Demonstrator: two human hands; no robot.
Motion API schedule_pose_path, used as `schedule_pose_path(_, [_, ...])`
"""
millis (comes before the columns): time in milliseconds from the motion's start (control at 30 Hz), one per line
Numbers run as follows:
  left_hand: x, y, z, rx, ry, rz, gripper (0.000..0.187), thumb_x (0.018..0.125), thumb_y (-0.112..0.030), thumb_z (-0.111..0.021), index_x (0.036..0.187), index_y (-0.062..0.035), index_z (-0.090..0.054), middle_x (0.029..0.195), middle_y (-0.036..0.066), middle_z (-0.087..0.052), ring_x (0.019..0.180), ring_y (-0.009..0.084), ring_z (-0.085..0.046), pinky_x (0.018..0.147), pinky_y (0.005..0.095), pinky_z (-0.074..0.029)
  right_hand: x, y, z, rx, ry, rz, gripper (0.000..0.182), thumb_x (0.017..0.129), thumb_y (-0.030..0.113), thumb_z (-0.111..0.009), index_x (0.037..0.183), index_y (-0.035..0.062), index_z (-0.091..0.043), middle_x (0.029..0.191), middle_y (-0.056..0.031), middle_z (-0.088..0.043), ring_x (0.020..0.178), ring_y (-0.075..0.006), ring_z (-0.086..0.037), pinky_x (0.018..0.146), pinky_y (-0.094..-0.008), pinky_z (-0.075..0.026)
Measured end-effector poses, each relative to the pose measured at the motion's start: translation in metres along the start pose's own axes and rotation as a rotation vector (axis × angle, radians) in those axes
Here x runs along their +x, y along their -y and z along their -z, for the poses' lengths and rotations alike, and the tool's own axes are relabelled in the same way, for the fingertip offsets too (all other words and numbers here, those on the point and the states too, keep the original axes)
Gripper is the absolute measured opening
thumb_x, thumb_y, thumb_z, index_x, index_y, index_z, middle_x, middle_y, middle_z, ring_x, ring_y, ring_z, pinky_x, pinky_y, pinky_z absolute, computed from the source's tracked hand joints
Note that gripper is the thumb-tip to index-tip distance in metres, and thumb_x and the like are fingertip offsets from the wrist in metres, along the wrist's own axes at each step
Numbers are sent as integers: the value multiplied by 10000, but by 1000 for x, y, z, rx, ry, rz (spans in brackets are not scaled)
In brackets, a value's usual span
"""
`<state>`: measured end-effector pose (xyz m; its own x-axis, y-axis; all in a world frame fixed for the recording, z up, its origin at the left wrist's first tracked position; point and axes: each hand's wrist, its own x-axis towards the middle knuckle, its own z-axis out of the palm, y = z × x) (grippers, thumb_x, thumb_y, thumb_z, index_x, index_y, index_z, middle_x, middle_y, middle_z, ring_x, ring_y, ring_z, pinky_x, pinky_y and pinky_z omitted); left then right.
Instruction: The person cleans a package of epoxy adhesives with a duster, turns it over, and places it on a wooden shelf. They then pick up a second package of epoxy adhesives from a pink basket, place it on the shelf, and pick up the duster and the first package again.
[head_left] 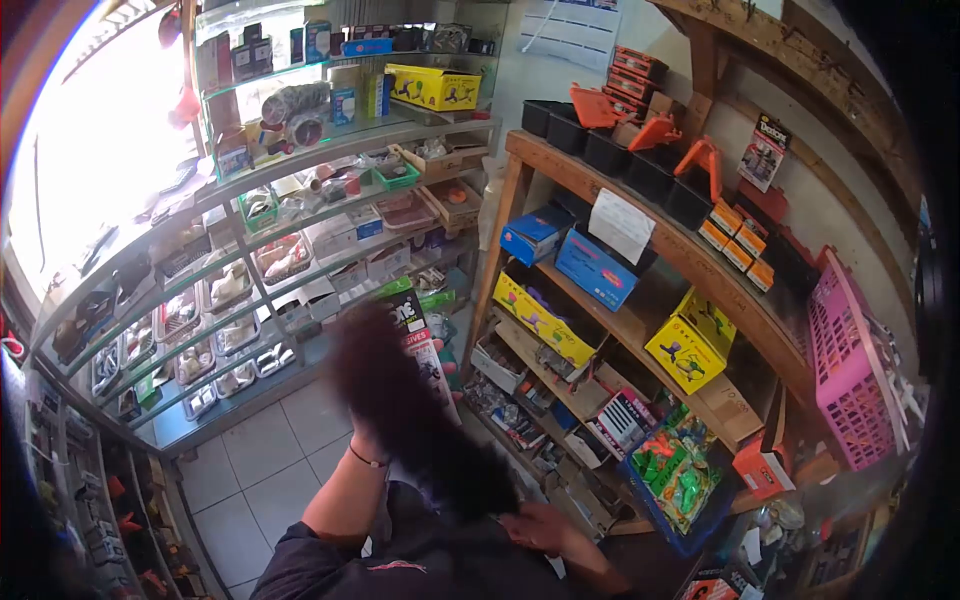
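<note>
A dark, fuzzy, duster-like object (430,430) crosses the middle of the view, its upper end blurred. My right hand (537,527) is closed at its lower end; the grip itself is partly hidden. Behind the fuzzy object, my left hand (367,437) holds a flat package (425,357) with a green, black and white printed front. Fingertips show at the package's right edge, while most of that hand is covered. A thin bracelet (366,458) circles my left wrist.
Glass shelves (345,145) with small trays and boxes curve along the left. Wooden shelving (640,235) holds blue and yellow boxes and black bins at the right. A pink basket (850,365) stands far right. Tiled floor (255,470) shows below, at lower left.
</note>
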<state>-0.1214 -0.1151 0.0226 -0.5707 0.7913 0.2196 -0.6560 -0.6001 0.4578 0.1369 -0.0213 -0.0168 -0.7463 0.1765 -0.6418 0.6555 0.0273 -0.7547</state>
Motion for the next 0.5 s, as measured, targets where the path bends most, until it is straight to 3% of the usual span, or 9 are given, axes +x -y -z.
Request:
schedule_pose_path(33, [2, 5, 2, -41, -5, -16, 646, 867, -509, -340, 1274, -9, -318, 1246, 172, -420, 1084, 310, -470, 858, 440, -439, 0, -11, 3, 5, -4, 3, 459, 835, 458, -507, 682, 26, -535, 597, -34, -493, 538, -128, -455, 507, -284, -363])
schedule_pose_path(100, [11, 18, -19, -97, -22, -15, 704, 842, -560, -340, 1279, -9, -306, 1214, 197, -448, 1027, 361, -501, 823, 529, -439, 4, -27, 11, 580, 111, 109, 442, 836, 440, -517, 680, 27, -532, 592, -32, -494, 531, -130, -459, 500, -289, -366])
schedule_pose_path(133, [17, 25, -20, -97, -6, -3, 704, 842, -560, -340, 1279, -9, -306, 1214, 197, -448, 1027, 361, -501, 823, 529, -439, -3, -29, 19, 588, 96, 121, 442, 836, 440, -517, 680, 27, -532, 592, -32, -494, 531, -130, -459, 500, -289, -366])
schedule_pose_path(200, [27, 37, -26, 28, 59, 191, 725, 840, -584, -318, 1286, -14, -301, 1206, 190, -460, 1028, 345, -506, 831, 456, -451, -23, -22, 31, -253, -60, 175, 393, 854, 389, -515, 675, 39, -530, 592, -36, -502, 518, -125, -460, 494, -298, -372])
schedule_pose_path(267, [29, 44, -49, -142, 114, 147, 704, 849, -566, -323, 1283, -12, -306, 1225, 186, -443, 1032, 346, -505, 825, 455, -452, -28, -24, 32, -153, -107, 138, 401, 851, 405, -512, 687, 41, -540, 609, -58, -532, 538, -143, -499, 515, -314, -389])
schedule_pose_path(333, [42, 57, -27, 3, 15, 115, 702, 843, -561, -348, 1283, -15, -308, 1263, 189, -400, 1058, 362, -483, 821, 535, -431, -14, -51, 27, 607, -32, 218, 392, 861, 388, -499, 703, 33, -552, 623, -79, -557, 566, -158, -535, 541, -324, -405])
schedule_pose_path(367, [41, 64, -28, -45, 21, 129, 686, 845, -556, -351, 1273, -20, -329, 1249, 184, -416, 1050, 344, -496, 825, 527, -433, -17, -55, 25, 617, -31, 214, 392, 861, 388, -499, 703, 33, -552, 623, -79, -557, 566, -158, -535, 541, -324, -405])
schedule_pose_path(433, [32, 75, -48, 60, 112, 165, 681, 848, -559, -339, 1268, -23, -339, 1220, 180, -446, 1037, 326, -509, 834, 486, -440, -33, -40, 19, 60, -255, 305, 377, 873, 341, -486, 648, 45, -547, 519, 8, -455, 480, -83, -432, 447, -240, -321])
schedule_pose_path(500, [30, 66, -56, -41, 271, 281, 677, 851, -559, -330, 1266, -25, -343, 1200, 178, -466, 1028, 320, -517, 850, 464, -437, -33, -47, 20, -6, -281, 348, 357, 883, 317, -471, 656, 50, -538, 519, 13, -430, 472, -78, -410, 445, -230, -306])
